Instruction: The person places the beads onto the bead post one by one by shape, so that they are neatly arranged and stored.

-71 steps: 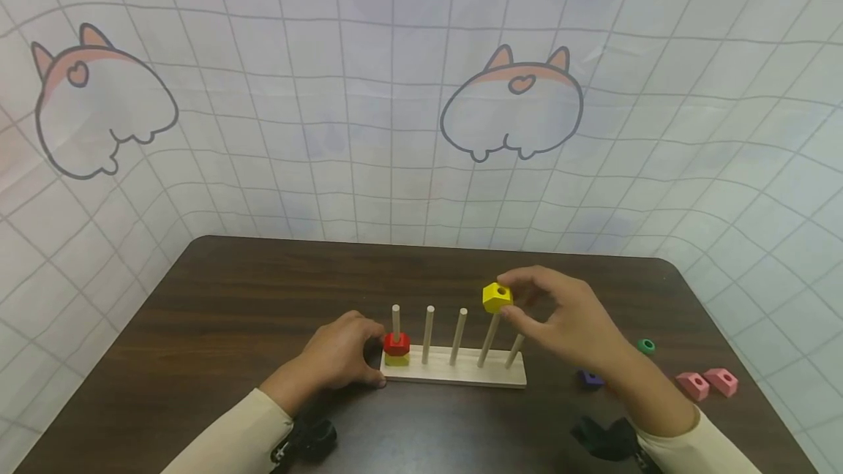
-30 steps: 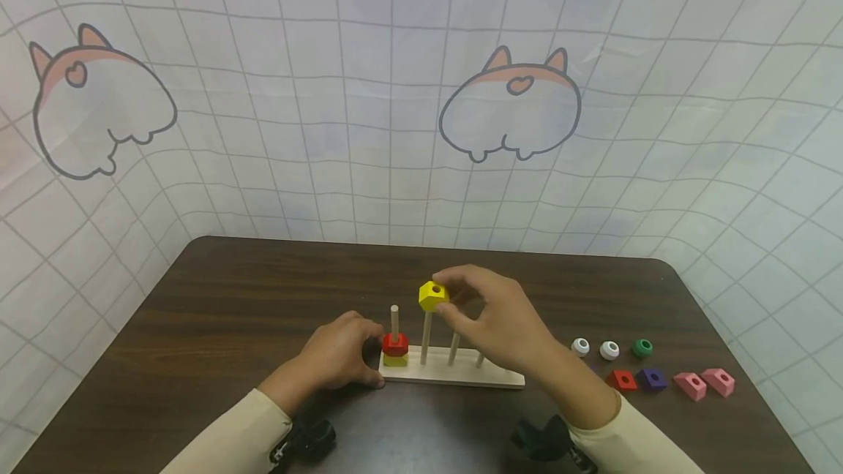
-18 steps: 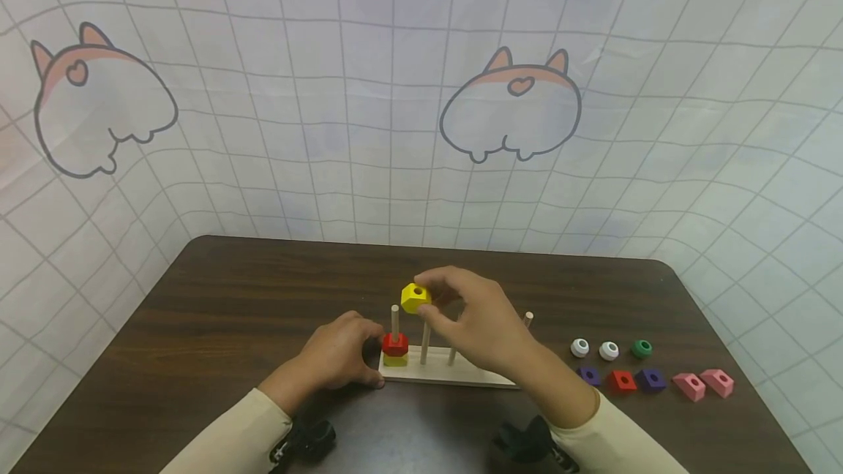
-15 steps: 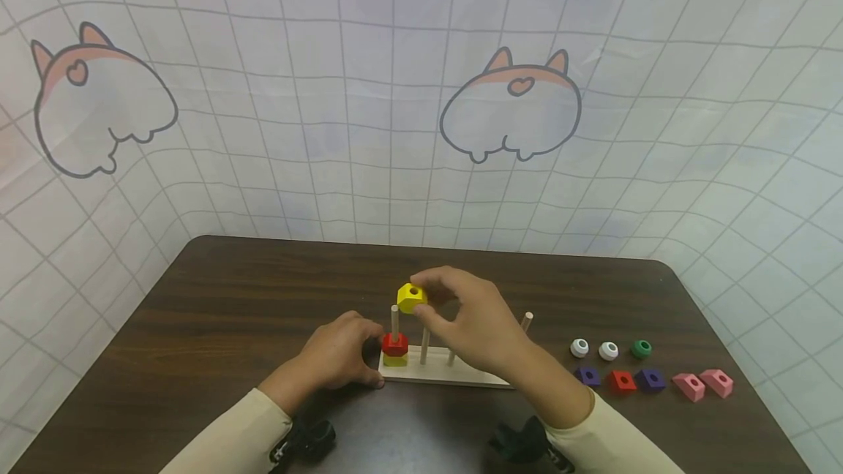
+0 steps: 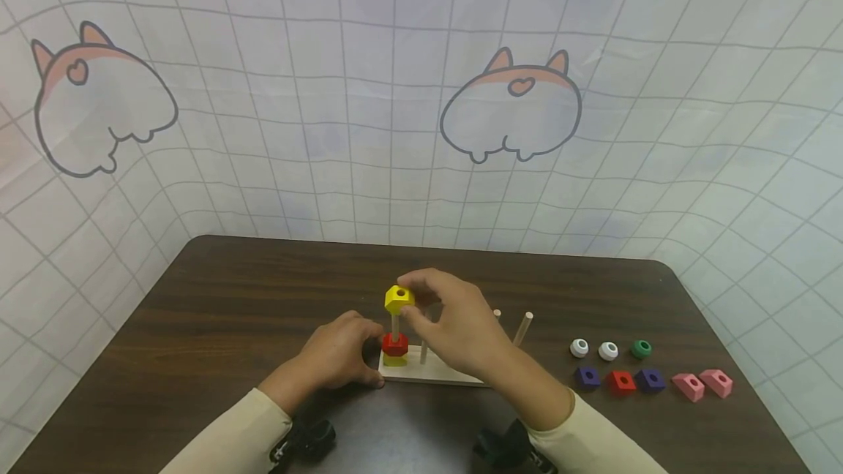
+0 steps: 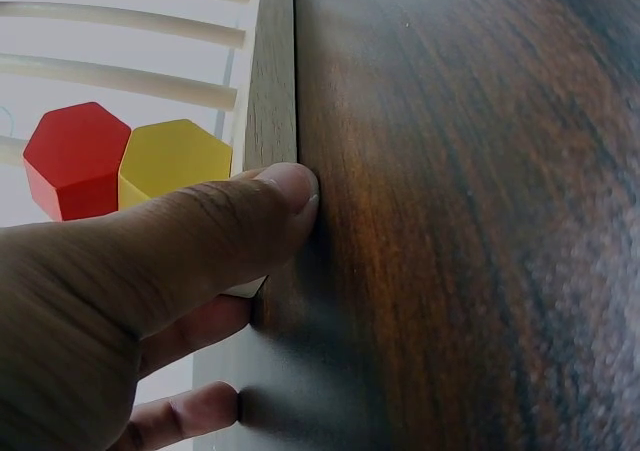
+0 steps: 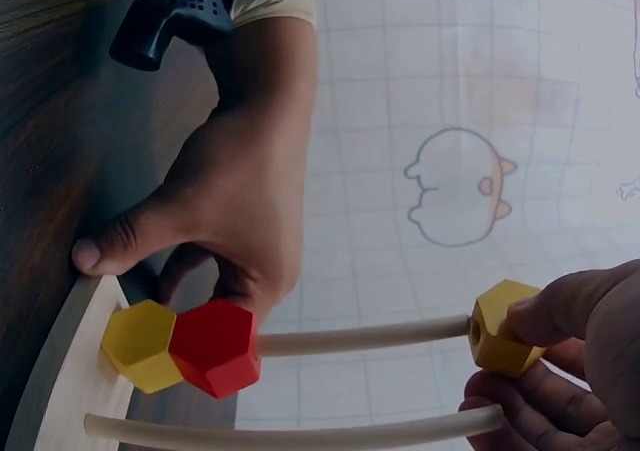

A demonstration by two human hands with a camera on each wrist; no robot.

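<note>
My right hand (image 5: 454, 320) pinches a yellow hexagonal bead (image 5: 398, 300) between thumb and fingers, over the leftmost peg of a wooden peg stand (image 5: 435, 370). In the right wrist view the bead's (image 7: 497, 323) hole is right at that peg's tip. Lower on the same peg sit a red hexagonal bead (image 5: 395, 344) and, beneath it, another yellow bead (image 5: 395, 361) against the base. My left hand (image 5: 339, 351) grips the left end of the base; its thumb (image 6: 230, 226) lies along the front edge. My right hand hides part of the other pegs.
On the table's right side lie two white beads (image 5: 609, 351), a green bead (image 5: 641, 348), two purple blocks (image 5: 650, 380), a red block (image 5: 621, 382) and two pink blocks (image 5: 688, 387). The dark wooden table (image 5: 263, 276) backs onto a white grid-patterned curtain (image 5: 316, 93).
My right hand has carried the yellow bead leftward past the other pegs to the top of the leftmost one. The left hand and the stand stay in place.
</note>
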